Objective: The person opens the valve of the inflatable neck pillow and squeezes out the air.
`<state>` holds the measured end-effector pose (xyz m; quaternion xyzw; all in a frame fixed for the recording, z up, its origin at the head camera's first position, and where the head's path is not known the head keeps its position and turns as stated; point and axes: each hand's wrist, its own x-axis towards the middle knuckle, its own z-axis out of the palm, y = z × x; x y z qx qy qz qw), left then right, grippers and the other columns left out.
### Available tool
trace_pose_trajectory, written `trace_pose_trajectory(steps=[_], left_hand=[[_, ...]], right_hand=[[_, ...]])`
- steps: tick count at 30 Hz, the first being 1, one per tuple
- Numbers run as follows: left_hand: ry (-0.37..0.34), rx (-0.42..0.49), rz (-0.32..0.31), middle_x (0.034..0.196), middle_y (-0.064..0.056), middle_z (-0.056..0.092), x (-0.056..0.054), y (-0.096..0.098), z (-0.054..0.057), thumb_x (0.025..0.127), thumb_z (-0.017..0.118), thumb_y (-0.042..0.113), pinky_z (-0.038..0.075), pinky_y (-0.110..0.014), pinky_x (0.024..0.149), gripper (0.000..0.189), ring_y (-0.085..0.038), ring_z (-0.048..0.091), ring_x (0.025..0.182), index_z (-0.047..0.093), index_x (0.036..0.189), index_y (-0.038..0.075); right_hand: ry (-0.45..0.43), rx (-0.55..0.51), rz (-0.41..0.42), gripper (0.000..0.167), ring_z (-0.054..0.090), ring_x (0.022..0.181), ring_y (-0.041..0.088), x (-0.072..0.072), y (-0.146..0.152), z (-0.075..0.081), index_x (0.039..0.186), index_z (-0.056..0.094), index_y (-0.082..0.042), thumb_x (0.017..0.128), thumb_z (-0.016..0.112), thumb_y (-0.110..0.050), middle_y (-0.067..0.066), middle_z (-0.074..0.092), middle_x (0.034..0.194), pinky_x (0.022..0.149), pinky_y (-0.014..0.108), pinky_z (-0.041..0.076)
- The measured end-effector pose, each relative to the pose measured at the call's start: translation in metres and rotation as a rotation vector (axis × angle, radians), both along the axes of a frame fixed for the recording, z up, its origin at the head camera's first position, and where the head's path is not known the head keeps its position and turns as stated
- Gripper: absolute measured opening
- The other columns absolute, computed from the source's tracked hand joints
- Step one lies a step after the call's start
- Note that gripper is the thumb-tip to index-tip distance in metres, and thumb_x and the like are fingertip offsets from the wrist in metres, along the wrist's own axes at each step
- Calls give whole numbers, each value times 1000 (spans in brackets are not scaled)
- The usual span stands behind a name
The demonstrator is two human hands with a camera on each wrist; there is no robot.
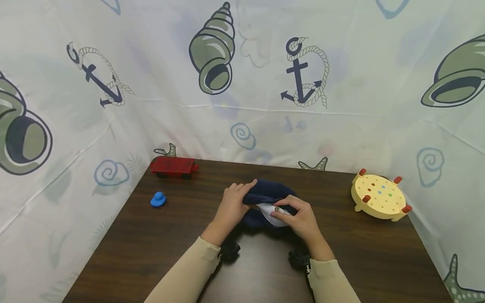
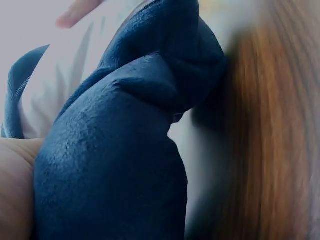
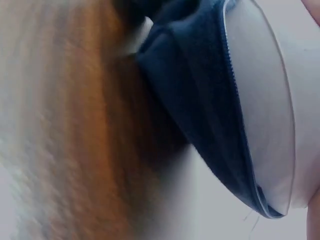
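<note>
A plump navy plush pillow, curved like a neck pillow, lies between both hands, its zipped side open. White inner fabric shows through the opening; the zipper edge runs along it in the right wrist view. My left hand grips the navy plush at its left side, fingers on top, thumb at the opening. Thumb and index finger of my right hand pinch a small whitish thing with a dark round end, right over the white fabric. I cannot tell what this small thing is.
On the dark wooden table, a red toy wagon and a blue rubber duck lie at the left. A yellow round toy with red pegs stands at the far right. A patterned curtain hangs behind the table.
</note>
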<state>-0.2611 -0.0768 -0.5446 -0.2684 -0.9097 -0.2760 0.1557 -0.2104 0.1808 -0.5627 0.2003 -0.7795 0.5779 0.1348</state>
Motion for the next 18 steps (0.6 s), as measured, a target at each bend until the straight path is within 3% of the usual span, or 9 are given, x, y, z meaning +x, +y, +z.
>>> trace_pose_trajectory(steps=[4, 8, 11, 15, 18], left_hand=[[-33, -46, 0, 116, -5, 75, -3, -7, 0, 91, 90, 30, 49, -50, 95, 78, -28, 62, 102, 56, 161, 35], [-95, -181, -30, 124, -9, 71, -4, -8, 0, 96, 86, 39, 49, -52, 99, 84, -28, 59, 105, 41, 166, 48], [-116, -285, -66, 125, -9, 65, -4, -8, -2, 96, 81, 54, 46, -48, 97, 86, -25, 53, 103, 35, 168, 50], [-151, -338, -107, 120, -6, 56, -1, -7, 0, 83, 80, 78, 41, -44, 93, 93, -24, 46, 103, 48, 163, 44], [-224, -334, -134, 145, -13, 49, 2, -8, 5, 69, 85, 83, 42, -52, 106, 104, -32, 47, 127, 53, 159, 40]], right_hand=[[12, 20, 16, 36, 67, 93, 16, -1, -4, -3, 111, 85, -21, 79, 99, -13, -1, 78, 103, 79, 29, 56], [-32, 56, 0, 31, 68, 99, 13, -4, 0, -11, 111, 83, -26, 84, 96, -19, -4, 78, 105, 87, 25, 56], [-68, 61, -19, 25, 69, 102, 11, -6, 4, -17, 108, 82, -28, 87, 94, -21, -6, 78, 103, 93, 23, 54], [-86, 48, -26, 22, 70, 103, 11, -7, 5, -22, 105, 82, -26, 87, 94, -21, -5, 79, 102, 92, 23, 54], [-87, 42, -21, 21, 70, 103, 12, -8, 4, -22, 104, 82, -25, 88, 94, -21, -3, 79, 102, 92, 23, 54]])
